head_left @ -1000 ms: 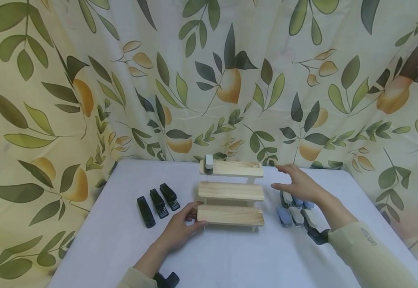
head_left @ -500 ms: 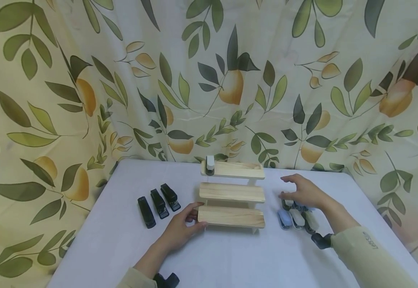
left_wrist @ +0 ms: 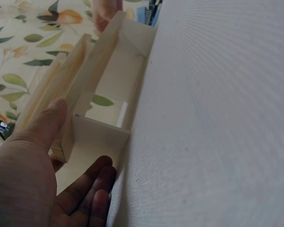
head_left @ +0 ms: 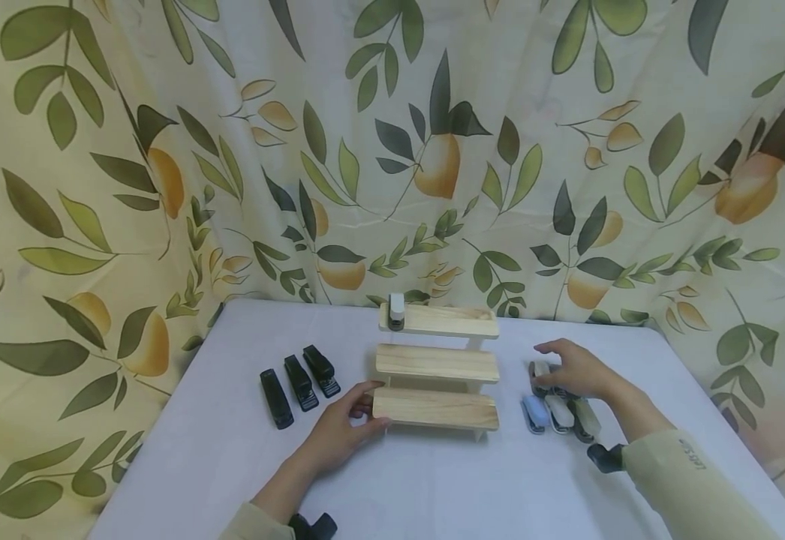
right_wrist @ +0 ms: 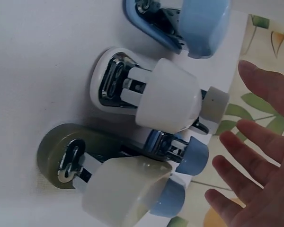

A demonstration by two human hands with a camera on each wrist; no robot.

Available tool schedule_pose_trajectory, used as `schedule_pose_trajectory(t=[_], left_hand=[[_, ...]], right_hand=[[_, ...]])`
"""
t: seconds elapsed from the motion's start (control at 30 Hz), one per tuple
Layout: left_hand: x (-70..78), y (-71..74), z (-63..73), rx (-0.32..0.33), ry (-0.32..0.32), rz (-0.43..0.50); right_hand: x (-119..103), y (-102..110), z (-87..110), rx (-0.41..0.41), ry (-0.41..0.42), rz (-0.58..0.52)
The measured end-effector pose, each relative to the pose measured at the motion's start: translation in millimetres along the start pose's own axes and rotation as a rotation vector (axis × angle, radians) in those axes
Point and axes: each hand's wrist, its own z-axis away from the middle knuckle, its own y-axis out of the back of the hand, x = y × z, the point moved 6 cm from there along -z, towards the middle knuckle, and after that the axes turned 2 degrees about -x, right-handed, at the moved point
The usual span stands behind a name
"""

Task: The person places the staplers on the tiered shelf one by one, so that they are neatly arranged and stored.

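Note:
My left hand (head_left: 341, 424) holds the left end of the lowest board of a three-tier wooden display stand (head_left: 435, 409). In the left wrist view the thumb of that hand (left_wrist: 23, 175) presses the board's edge, one finger lies mostly hidden behind it, and the others hang loose below. A white-topped stapler (head_left: 396, 309) stands at the top tier's left end. My right hand (head_left: 578, 371), fingers spread and relaxed, hovers over a cluster of small staplers: a blue one (head_left: 535, 412), a white one (head_left: 558, 411), a cream-and-olive one (right_wrist: 125, 189) and others partly hidden. A pale stapler (head_left: 539, 375) is nearest its thumb.
Several black staplers (head_left: 301, 382) lie in a slanted row left of the stand. A white cloth (head_left: 433, 495) covers the table. A curtain printed with leaves and fruit (head_left: 392, 165) hangs right behind the table's back edge.
My right hand has come down and slightly right, from above the stapler cluster to its back row. The left hand keeps its hold on the stand. The head view has shifted slightly.

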Motion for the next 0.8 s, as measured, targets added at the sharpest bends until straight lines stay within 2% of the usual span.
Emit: schedule_pose_trajectory(t=[0.43,0.8], left_hand=[[0.1,-0.1,-1.3,-0.003,-0.001,-0.002],[-2.0,-1.0,-1.6,0.001,-0.005,-0.010]], right_hand=[[22.6,-13.3,-6.7,-0.039,-0.056,-0.004],[24.2,-15.0,-5.6,-0.034,-0.051,0.019]])
